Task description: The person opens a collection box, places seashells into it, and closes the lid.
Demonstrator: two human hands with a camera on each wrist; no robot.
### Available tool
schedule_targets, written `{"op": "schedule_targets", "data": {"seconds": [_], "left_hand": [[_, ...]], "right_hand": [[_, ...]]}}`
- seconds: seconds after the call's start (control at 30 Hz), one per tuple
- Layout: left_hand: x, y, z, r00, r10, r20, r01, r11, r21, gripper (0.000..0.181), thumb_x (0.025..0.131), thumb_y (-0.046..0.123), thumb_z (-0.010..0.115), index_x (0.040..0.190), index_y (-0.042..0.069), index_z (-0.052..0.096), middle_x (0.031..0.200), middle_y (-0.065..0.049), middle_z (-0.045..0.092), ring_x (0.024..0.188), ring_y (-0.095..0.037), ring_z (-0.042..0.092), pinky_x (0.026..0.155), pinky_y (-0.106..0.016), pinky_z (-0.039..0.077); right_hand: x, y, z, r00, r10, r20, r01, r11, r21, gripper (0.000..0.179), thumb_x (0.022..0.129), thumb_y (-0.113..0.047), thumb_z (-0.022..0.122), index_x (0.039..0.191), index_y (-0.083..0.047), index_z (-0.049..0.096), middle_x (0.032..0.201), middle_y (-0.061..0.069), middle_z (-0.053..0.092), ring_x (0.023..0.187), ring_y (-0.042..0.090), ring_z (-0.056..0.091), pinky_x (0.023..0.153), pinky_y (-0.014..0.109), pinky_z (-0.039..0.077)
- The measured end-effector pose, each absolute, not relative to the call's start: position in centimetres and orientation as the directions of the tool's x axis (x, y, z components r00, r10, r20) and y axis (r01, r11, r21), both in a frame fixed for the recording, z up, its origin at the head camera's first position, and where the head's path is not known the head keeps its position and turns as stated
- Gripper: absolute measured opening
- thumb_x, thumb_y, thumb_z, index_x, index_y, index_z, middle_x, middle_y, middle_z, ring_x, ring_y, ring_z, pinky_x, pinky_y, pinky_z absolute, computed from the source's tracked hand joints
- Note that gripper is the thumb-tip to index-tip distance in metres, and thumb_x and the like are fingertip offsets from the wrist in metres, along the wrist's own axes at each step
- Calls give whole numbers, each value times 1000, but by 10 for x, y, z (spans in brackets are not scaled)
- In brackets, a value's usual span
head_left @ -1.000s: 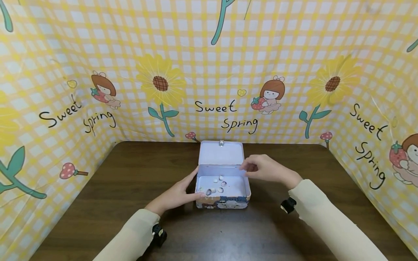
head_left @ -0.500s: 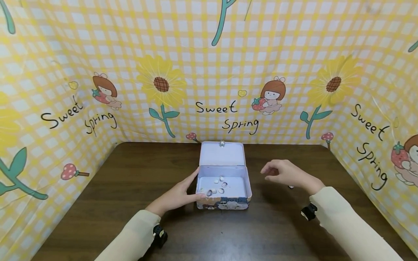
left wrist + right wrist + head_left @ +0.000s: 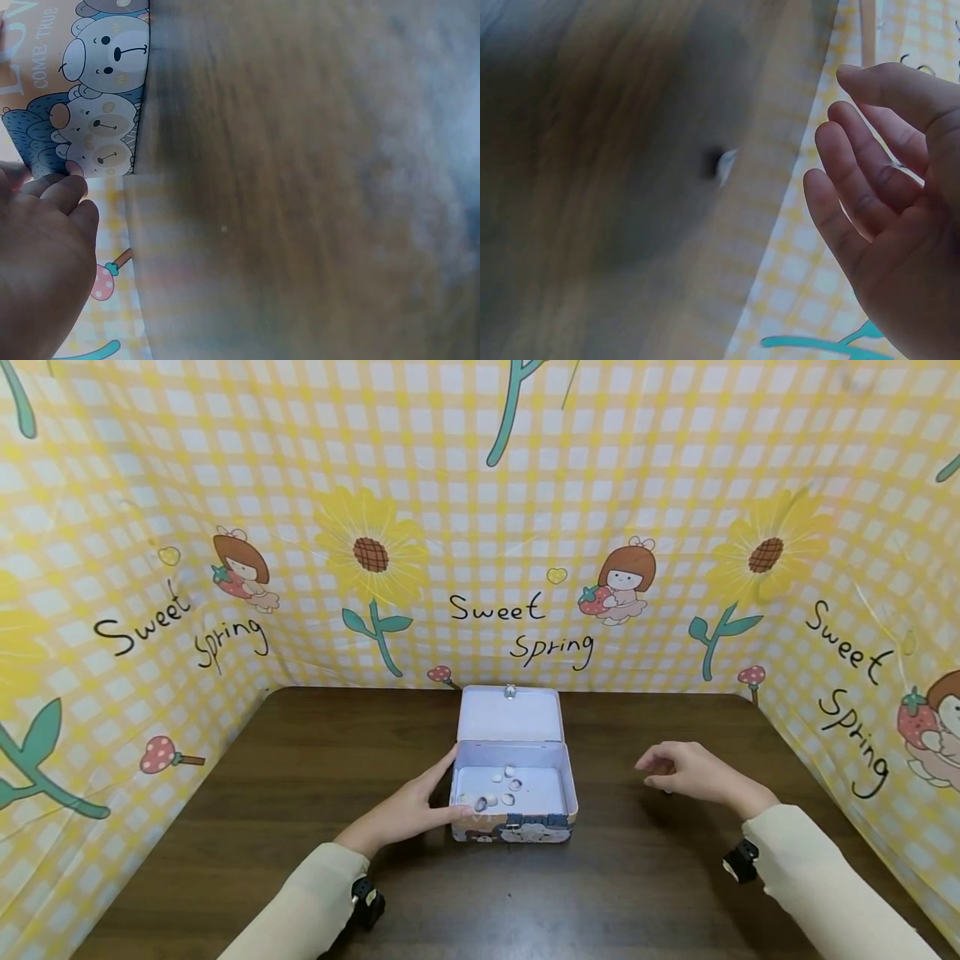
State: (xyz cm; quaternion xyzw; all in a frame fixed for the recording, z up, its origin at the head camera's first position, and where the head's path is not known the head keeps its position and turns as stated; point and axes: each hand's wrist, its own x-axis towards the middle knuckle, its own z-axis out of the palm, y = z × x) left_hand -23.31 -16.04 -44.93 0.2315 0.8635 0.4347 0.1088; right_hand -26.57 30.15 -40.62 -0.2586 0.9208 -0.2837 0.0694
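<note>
A tin box (image 3: 568, 795) with its hinged lid (image 3: 510, 714) raised stands in the middle of the table in the head view. Several small whitish and purple-brown seashells (image 3: 515, 785) lie on its floor. My left hand (image 3: 405, 810) holds the box at its left side, thumb at the front rim. The left wrist view shows the bear-printed side (image 3: 112, 56) beside my curled fingers. Off to the right of the box, my right hand (image 3: 693, 770) hovers over the table with loosely bent fingers and nothing between them. A small white piece (image 3: 726, 166) lies below it, partly hidden in the head view.
The dark wood table (image 3: 315, 743) is enclosed at the back and both sides by a yellow checked cloth (image 3: 480, 510) printed with flowers. The raised lid stands near the table's back edge. Black wrist cameras (image 3: 741, 862) sit at both cuffs.
My right hand has moved from over the box's right edge out to the right, above the table. My left hand and the box hold their place.
</note>
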Motion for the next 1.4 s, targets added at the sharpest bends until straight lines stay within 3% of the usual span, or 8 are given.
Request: {"op": "schedule_targets", "data": {"seconds": [0.23, 0.53, 1.4], "left_hand": [[-233, -160, -449, -870, 493, 8, 300, 516, 803, 104, 89, 54, 72, 163, 32, 3, 166, 8, 5, 150, -21, 11, 115, -56, 21], [-232, -160, -449, -874, 486, 6, 296, 521, 800, 104, 89, 54, 72, 163, 32, 3, 166, 7, 6, 150, -21, 12, 116, -56, 21], [-232, -160, -448, -873, 488, 5, 294, 518, 803, 103, 89, 54, 72, 163, 31, 3, 166, 9, 5, 150, -20, 11, 116, -55, 21]], "right_hand": [[-265, 317, -417, -872, -489, 3, -418, 742, -525, 18, 92, -12, 73, 109, -5, 71, 106, 7, 70, 91, 20, 65, 73, 34, 54], [-266, 333, -435, -895, -445, -38, -367, 781, -506, 19, 90, -16, 76, 107, -8, 73, 95, -4, 67, 80, 12, 59, 69, 32, 50], [-268, 330, -433, -896, -441, -54, -344, 765, -545, 15, 92, -12, 73, 106, -6, 73, 95, -4, 69, 84, 14, 63, 71, 31, 51]]}}
